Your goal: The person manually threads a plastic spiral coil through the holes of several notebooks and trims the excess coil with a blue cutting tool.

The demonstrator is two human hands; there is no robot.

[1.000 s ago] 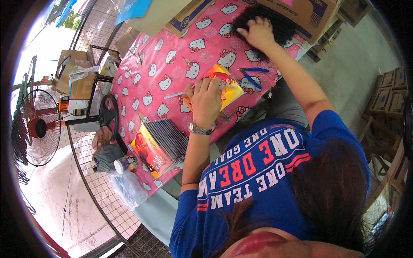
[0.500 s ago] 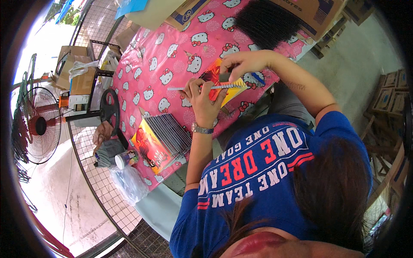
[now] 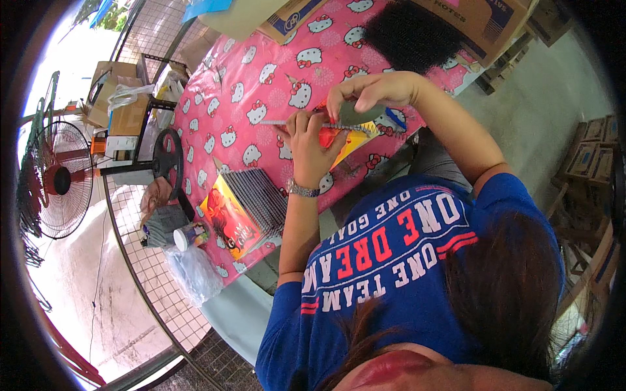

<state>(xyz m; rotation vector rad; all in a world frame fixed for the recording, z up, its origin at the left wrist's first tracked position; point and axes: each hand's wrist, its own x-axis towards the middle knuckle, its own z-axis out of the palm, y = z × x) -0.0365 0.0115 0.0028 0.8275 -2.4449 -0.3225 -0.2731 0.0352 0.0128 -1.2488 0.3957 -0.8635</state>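
Over the near side of the pink table [image 3: 277, 81], a yellow-and-red notebook [image 3: 354, 141] sits beneath both hands: the left hand [image 3: 309, 148] pinches its bound edge, while the right hand [image 3: 377, 91] bends over the coil [image 3: 362, 128], whether gripping it I cannot tell.

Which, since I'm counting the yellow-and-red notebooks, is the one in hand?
The notebook in the left hand, with a coil at its edge; the others sit in the stack farther left, held by no hand.

We count 2 hands [image 3: 309, 148], 1 notebook [image 3: 354, 143] beneath them, 1 notebook stack [image 3: 254, 203], 1 black pile [image 3: 411, 38], 1 fan [image 3: 60, 180].
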